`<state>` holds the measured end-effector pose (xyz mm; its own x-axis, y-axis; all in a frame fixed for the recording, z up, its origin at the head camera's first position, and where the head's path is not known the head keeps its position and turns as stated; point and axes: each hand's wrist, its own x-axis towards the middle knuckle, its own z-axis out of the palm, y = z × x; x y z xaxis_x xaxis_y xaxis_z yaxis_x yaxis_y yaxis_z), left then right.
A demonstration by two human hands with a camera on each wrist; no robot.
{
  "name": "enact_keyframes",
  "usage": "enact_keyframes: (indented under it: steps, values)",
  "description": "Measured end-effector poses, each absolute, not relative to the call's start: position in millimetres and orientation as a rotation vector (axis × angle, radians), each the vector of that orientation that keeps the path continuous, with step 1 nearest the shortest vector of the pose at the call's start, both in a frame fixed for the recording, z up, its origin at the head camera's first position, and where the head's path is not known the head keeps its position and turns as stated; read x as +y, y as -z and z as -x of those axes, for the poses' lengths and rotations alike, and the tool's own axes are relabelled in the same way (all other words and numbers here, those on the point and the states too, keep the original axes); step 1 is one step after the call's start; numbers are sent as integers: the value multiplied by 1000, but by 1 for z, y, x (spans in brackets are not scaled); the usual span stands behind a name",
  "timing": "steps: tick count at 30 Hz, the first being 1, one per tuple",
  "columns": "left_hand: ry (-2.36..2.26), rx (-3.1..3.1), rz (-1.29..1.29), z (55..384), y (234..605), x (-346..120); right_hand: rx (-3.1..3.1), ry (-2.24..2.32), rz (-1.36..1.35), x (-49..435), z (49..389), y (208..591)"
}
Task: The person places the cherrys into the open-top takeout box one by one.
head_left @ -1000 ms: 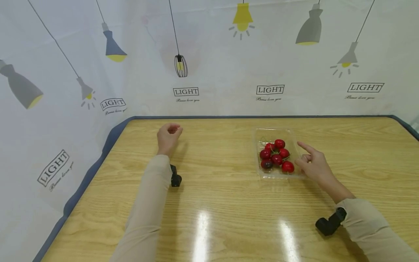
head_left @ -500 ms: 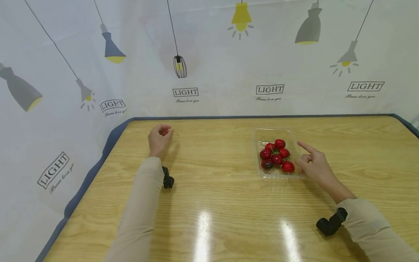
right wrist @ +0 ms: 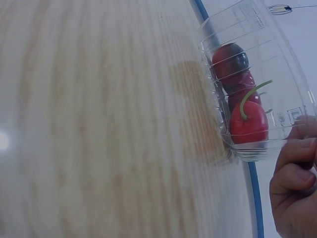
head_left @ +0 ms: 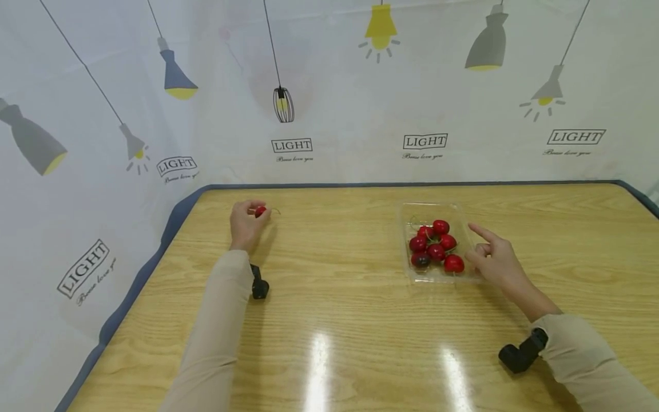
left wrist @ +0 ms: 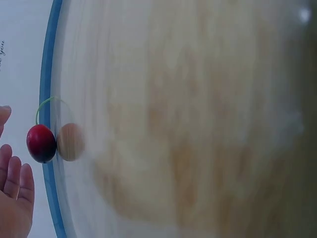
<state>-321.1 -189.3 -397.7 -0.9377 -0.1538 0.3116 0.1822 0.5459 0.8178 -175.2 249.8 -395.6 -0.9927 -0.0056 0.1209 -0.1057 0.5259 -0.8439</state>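
Note:
A red cherry with a green stem rests on the table at the far left, its reflection right beside it. My left hand is around this cherry, the thumb and fingers spread apart with a gap to the fruit in the left wrist view. On the right stands a clear plastic container with several cherries in it, some with stems. My right hand grips its right side wall between thumb and curled fingers, while the index finger points out along the rim.
The glossy wooden table has a blue edge at the back. A white cloth printed with lamps hangs behind and to the left. Black wrist cameras sit on both forearms.
My left hand has moved left and down with the cherry, and its fingers have come away from it, leaving it on the table. The right hand and the container have stayed in place.

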Motion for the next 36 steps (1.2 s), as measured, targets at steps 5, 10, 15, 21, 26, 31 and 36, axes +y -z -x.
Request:
enact_keyframes:
  steps: [5, 10, 15, 21, 26, 31, 36]
  values:
    - [1333, -2469, 31, 323, 399, -190, -2645, -1487, -105, 251, 175, 396]
    - [1303, -2523, 61, 325, 398, -195, -2645, -1487, -100, 249, 176, 395]
    - [1288, -2581, 92, 328, 398, -199, -2651, -1497, -103, 246, 177, 393]
    - [1247, -2702, 123, 334, 400, -199, -2657, -1456, -99, 248, 175, 394]
    - [1251, -2729, 139, 335, 399, -197, -2647, -1449, -113, 251, 174, 394]
    - [1264, -2733, 141, 333, 399, -196, -2638, -1457, -141, 250, 175, 395]
    - [1270, -2740, 152, 334, 399, -194, -2630, -1480, -143, 250, 175, 396]
